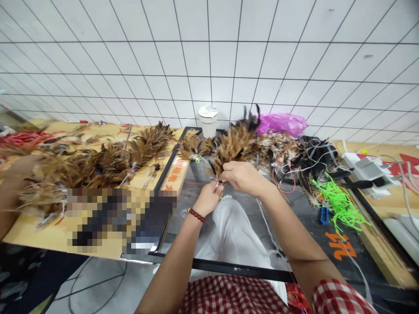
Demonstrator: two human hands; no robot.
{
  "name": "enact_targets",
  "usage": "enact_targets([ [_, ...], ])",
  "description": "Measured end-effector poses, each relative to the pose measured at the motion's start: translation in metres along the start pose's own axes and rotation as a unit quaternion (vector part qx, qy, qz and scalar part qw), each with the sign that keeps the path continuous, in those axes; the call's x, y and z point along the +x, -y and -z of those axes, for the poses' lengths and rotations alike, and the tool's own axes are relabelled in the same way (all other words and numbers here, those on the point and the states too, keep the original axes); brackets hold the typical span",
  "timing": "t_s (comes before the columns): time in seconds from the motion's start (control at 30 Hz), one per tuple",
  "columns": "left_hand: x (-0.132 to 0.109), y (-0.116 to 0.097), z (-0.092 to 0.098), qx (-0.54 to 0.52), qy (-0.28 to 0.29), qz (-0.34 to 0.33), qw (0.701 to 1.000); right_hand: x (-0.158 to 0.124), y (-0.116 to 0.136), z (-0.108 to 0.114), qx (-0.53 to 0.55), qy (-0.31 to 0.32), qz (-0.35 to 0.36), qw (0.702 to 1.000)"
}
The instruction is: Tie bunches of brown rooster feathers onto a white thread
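My left hand, with a dark red bead bracelet at the wrist, is closed in a pinch at the tied base of a bunch of brown feathers. My right hand is closed too, its fingers at the lower end of the same bunch. The feathers fan upward and away from me, with black tips at the top. A thin pale strand shows at the left fingertips; the exact grip is partly hidden. Below the hands a white cloth or plastic sheet lies over the dark board.
A lidded white cup stands against the tiled wall. To the right are a purple bag, black feathers, bright green ties, blue snips and a white device. At left, another person's arm borders feather bunches.
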State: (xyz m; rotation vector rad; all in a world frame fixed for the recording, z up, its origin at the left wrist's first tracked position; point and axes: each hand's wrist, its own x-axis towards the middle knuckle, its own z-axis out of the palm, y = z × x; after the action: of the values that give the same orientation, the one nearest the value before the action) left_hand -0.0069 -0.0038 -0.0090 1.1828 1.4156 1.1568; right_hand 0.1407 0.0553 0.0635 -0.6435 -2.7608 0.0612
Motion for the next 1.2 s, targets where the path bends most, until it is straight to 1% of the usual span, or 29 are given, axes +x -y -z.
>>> enact_targets([
  [0.03,-0.003,-0.004,-0.001,0.042,0.001,-0.012,0.999,-0.001,0.001,0.002,-0.003,0.009,0.017,1.0],
  [0.1,-0.011,-0.014,-0.003,0.121,-0.027,-0.023,0.992,-0.002,0.002,0.005,-0.004,0.011,0.028,1.0],
  [0.2,-0.025,-0.031,-0.006,0.213,-0.09,-0.038,0.972,-0.002,0.004,0.006,-0.012,-0.03,0.025,0.999],
  [0.3,-0.039,-0.037,-0.003,0.266,-0.116,-0.083,0.953,-0.001,0.005,0.006,-0.016,-0.09,-0.005,0.996],
  [0.4,-0.047,-0.035,0.007,0.323,-0.128,-0.148,0.926,0.003,0.004,0.004,-0.005,-0.112,-0.056,0.992],
  [0.43,-0.049,-0.034,0.011,0.345,-0.124,-0.166,0.916,0.006,0.004,0.003,0.003,-0.109,-0.065,0.992],
  [0.5,-0.049,-0.031,0.019,0.381,-0.096,-0.197,0.898,0.014,0.002,0.002,0.028,-0.088,-0.058,0.994],
  [0.6,-0.047,-0.031,0.027,0.417,-0.03,-0.226,0.88,0.031,0.002,0.006,0.056,-0.02,-0.013,0.998],
  [0.67,-0.044,-0.034,0.029,0.446,0.0,-0.23,0.865,0.044,0.004,0.015,0.056,0.03,0.017,0.998],
  [0.73,-0.041,-0.039,0.031,0.494,0.011,-0.229,0.839,0.056,0.007,0.026,0.046,0.058,0.037,0.997],
  [0.8,-0.038,-0.047,0.035,0.554,0.009,-0.233,0.799,0.067,0.005,0.038,0.039,0.052,0.035,0.997],
  [0.87,-0.036,-0.058,0.044,0.603,0.005,-0.245,0.759,0.075,-0.005,0.048,0.048,0.019,-0.001,0.999],
  [0.9,-0.035,-0.065,0.05,0.618,0.003,-0.252,0.744,0.077,-0.014,0.053,0.067,0.0,-0.026,0.997],
  [0.93,-0.035,-0.071,0.058,0.625,0.008,-0.26,0.736,0.077,-0.025,0.057,0.094,-0.014,-0.05,0.994],
  [0.97,-0.036,-0.077,0.067,0.624,0.01,-0.263,0.736,0.076,-0.039,0.061,0.126,-0.021,-0.074,0.989],
  [1.07,-0.037,-0.089,0.095,0.598,0.023,-0.275,0.752,0.06,-0.083,0.068,0.216,-0.017,-0.157,0.964],
  [1.13,-0.037,-0.092,0.114,0.588,0.016,-0.274,0.761,0.041,-0.107,0.066,0.26,-0.011,-0.222,0.94],
  [1.17,-0.036,-0.092,0.123,0.578,0.006,-0.271,0.769,0.03,-0.117,0.064,0.277,-0.008,-0.257,0.926],
  [1.2,-0.035,-0.092,0.131,0.56,-0.005,-0.267,0.785,0.018,-0.123,0.06,0.291,-0.026,-0.294,0.91],
])
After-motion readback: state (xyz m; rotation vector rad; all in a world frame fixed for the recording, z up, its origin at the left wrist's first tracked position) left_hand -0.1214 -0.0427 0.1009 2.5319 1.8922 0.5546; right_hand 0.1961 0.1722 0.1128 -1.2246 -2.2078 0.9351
